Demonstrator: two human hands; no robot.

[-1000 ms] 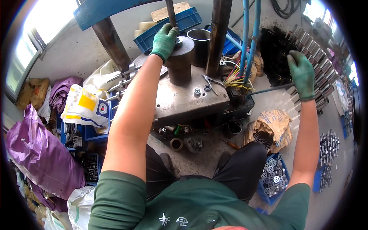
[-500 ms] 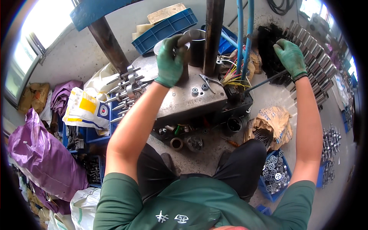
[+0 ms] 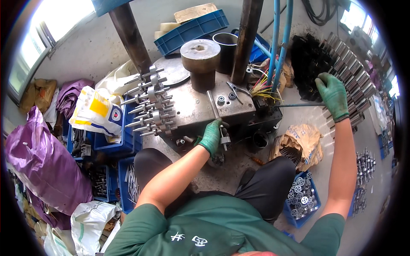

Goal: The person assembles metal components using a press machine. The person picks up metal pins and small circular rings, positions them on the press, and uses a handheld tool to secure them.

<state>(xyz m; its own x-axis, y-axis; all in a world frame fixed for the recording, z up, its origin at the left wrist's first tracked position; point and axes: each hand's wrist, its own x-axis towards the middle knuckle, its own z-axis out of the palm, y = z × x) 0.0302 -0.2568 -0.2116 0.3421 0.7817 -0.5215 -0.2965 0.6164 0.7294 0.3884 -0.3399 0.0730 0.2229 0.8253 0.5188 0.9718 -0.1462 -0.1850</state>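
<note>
My left hand (image 3: 211, 137), in a green glove, is closed round a slim metal shaft (image 3: 212, 104) at the front edge of the steel press table (image 3: 192, 112). A collar (image 3: 224, 140) shows on the shaft below my fingers. My right hand (image 3: 333, 94), gloved too, is closed at the outer end of a long dark lever (image 3: 301, 105); its fingertips are hidden. Pliers (image 3: 237, 91) and small ring-shaped parts (image 3: 221, 100) lie on the table. Behind them stands a thick round steel block (image 3: 200, 57) with a central hole.
Several collared shafts (image 3: 156, 104) are stacked on the table's left. Steel posts (image 3: 247, 38) and blue hoses (image 3: 279, 47) rise behind. Silver cylinders (image 3: 352, 77) stand at the right. A blue crate of wheel-like parts (image 3: 304, 200) and a torn paper sack (image 3: 305, 143) lie on the floor.
My left hand has come down and toward me from the round block to the table's front edge. My right hand has moved lower, and the lever has swung down with it.
</note>
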